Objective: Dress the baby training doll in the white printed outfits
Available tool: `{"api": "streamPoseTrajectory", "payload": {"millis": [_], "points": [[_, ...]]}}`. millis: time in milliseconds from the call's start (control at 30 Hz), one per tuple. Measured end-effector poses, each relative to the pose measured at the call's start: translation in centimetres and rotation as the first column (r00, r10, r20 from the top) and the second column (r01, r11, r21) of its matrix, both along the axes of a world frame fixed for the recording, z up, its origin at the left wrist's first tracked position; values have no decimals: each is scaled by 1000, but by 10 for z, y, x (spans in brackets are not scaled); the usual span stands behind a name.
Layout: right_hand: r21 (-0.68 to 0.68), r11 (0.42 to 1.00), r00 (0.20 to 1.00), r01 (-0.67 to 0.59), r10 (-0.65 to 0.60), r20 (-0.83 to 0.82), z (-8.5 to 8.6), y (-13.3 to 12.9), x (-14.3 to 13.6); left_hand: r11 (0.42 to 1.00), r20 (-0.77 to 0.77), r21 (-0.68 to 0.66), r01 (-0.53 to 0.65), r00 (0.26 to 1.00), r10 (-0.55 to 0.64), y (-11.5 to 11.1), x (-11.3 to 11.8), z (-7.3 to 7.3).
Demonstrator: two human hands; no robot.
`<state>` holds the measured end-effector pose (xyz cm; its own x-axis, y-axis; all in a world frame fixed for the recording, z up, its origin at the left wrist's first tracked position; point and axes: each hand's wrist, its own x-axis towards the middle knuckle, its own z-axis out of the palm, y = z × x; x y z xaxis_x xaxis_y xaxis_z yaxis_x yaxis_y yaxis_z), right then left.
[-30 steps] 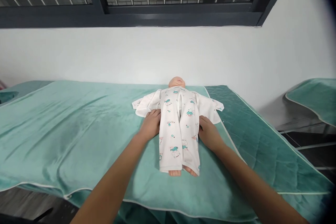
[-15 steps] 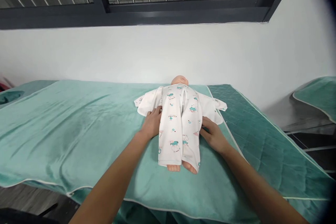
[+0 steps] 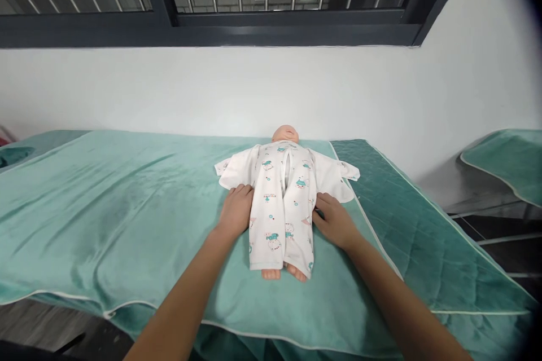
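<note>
A baby doll point(image 3: 285, 133) lies on its back on a green cover point(image 3: 169, 203), its head toward the wall and both feet toward me. White printed clothing point(image 3: 271, 208) covers its body and legs, with the sleeves spread out to both sides. My left hand point(image 3: 237, 206) is against the left edge of the clothing near the doll's hip, its fingers closed on the cloth's edge. On the other side my right hand point(image 3: 332, 219) pinches the right edge of the clothing at about the same height. The fingertips are partly hidden by the cloth.
Behind the bed stands a white wall point(image 3: 190, 90) below a dark window frame point(image 3: 275, 34) with metal bars. A darker quilted green cover point(image 3: 406, 225) lies at the right. Another green-covered surface point(image 3: 508, 161) and metal bars are farther right.
Both hands have shifted slightly toward me along the clothing's edges. The view has moved a little, and the doll's head appears turned more upward.
</note>
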<state>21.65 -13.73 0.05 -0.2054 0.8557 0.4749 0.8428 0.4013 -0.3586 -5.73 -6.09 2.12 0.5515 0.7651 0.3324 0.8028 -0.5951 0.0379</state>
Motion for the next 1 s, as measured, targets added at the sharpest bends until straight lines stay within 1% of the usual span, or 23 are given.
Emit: {"api": "streamPoseTrajectory", "payload": {"millis": [100, 167, 300, 367, 433, 467, 500, 533, 567, 600, 633, 667, 700, 733, 800, 867, 900, 1000], "points": [[3, 1000, 999, 9, -9, 42, 0, -1, 1, 999, 24, 37, 18, 1000, -18, -15, -8, -2], [15, 1000, 998, 12, -13, 60, 0, -3, 2, 999, 58, 36, 35, 998, -37, -20, -11, -4], [16, 999, 996, -39, 38, 78, 1, -12, 3, 999, 132, -9, 43, 990, -41, -19, -14, -7], [0, 997, 996, -79, 79, 51, 2, -17, 5, 998, 209, -47, 29, 978, -18, -15, -15, -9], [-29, 996, 996, -82, 81, -27, 3, -19, 11, 997, 331, -71, -18, 943, 41, -9, -16, -12], [-44, 998, 996, -46, 43, -77, 3, -18, 17, 995, 393, -70, -71, 915, 93, -6, -16, -14], [-56, 998, 992, 28, -34, -119, 3, -16, 24, 987, 445, -67, -146, 881, 160, -3, -16, -16], [-66, 988, 979, 139, -147, -143, 3, -13, 33, 970, 477, -67, -234, 846, 237, 0, -16, -19], [-78, 959, 950, 272, -280, -139, 3, -9, 43, 944, 487, -71, -322, 815, 315, 2, -16, -21], [-93, 908, 904, 408, -417, -101, 3, -5, 53, 915, 477, -78, -397, 791, 384, 4, -15, -22], [-119, 844, 848, 523, -530, -32, 3, 0, 63, 889, 452, -85, -451, 777, 438, 4, -14, -23], [-156, 779, 793, 608, -607, 55, 4, 3, 71, 867, 424, -91, -490, 769, 478, 4, -13, -23], [-199, 721, 747, 664, -648, 147, 5, 6, 77, 849, 400, -90, -520, 762, 509, 3, -12, -23], [-245, 673, 716, 698, -659, 230, 7, 9, 81, 835, 381, -86, -543, 756, 531, 3, -11, -22], [-320, 608, 687, 727, -644, 336, 12, 11, 82, 819, 357, -77, -568, 751, 555, 0, -10, -20], [-348, 579, 675, 737, -627, 388, 17, 13, 79, 817, 345, -70, -572, 755, 558, -1, -10, -19], [-342, 577, 671, 741, -619, 409, 19, 14, 77, 819, 343, -66, -570, 758, 555, -2, -10, -19], [-286, 606, 660, 742, -588, 468, 24, 16, 76, 815, 342, -56, -576, 756, 558, -1, -10, -21]]}}
